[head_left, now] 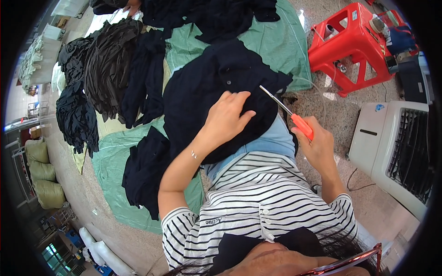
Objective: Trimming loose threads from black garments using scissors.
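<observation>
A dark navy garment (198, 92) with small buttons is spread over my lap. My left hand (226, 116) rests on it near a button, back of the hand up. Its thumb stands away from the bent fingers, whose tips are partly hidden; I see no cloth pinched between thumb and forefinger. Held in my right hand (317, 145) is a red-handled tool (301, 125) with a thin metal shaft, looking like a screwdriver. The shaft slants up and left, its tip over the garment's right part. Whether the tip touches the cloth I cannot tell.
Green sheeting (285, 37) covers the floor ahead, with more dark garments (212, 16) on it. Piles of dark clothes (110, 69) lie to the left, and another garment (147, 170) beside me. At right stand a red stool (354, 41) bearing small items and a white air cooler (386, 142).
</observation>
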The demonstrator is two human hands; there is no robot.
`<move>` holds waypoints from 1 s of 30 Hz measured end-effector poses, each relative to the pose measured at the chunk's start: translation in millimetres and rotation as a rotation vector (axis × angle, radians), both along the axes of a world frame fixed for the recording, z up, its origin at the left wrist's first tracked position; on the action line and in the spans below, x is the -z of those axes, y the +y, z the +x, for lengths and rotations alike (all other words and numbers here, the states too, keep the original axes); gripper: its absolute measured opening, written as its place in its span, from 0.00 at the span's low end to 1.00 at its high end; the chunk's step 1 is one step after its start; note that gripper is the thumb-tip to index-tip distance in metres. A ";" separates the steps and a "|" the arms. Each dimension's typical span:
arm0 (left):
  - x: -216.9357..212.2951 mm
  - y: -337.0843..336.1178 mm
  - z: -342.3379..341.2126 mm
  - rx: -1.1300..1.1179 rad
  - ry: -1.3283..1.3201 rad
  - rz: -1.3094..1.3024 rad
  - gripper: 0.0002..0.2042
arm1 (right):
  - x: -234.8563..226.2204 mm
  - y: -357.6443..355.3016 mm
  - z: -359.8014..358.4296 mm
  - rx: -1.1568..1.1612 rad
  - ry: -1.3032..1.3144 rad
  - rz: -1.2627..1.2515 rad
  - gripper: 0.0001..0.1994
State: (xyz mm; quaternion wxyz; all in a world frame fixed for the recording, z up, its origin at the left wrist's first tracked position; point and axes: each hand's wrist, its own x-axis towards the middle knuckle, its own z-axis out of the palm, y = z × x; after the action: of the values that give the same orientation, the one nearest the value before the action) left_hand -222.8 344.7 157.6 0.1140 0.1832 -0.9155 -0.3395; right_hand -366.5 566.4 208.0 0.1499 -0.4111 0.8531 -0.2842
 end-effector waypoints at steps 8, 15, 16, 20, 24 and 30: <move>6.4 -51.9 -59.7 0.288 -0.510 0.299 0.11 | 1.1 28.6 23.6 -0.042 0.004 0.039 0.14; 21.3 -56.7 -54.4 0.052 -0.549 0.647 0.11 | 13.0 27.8 35.0 -0.094 -0.004 0.041 0.14; 19.6 -55.8 -53.7 0.053 -0.551 0.643 0.11 | 11.8 27.3 34.3 -0.096 0.000 0.053 0.14; 22.0 -56.7 -54.5 0.048 -0.554 0.644 0.10 | 11.1 25.1 30.7 -0.106 -0.020 0.049 0.14; 28.3 -50.4 -55.9 0.072 -0.459 0.667 0.12 | 16.9 27.5 19.5 -0.012 0.042 0.055 0.15; 27.2 -23.7 -69.5 0.077 -0.342 0.343 0.17 | 19.5 33.3 9.8 0.071 0.082 0.117 0.16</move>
State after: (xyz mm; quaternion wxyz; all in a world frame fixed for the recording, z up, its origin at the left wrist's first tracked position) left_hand -292.3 321.0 130.4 -0.0886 0.2197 -0.8568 -0.4581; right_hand -356.8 599.7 188.5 0.1283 -0.3824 0.8878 -0.2218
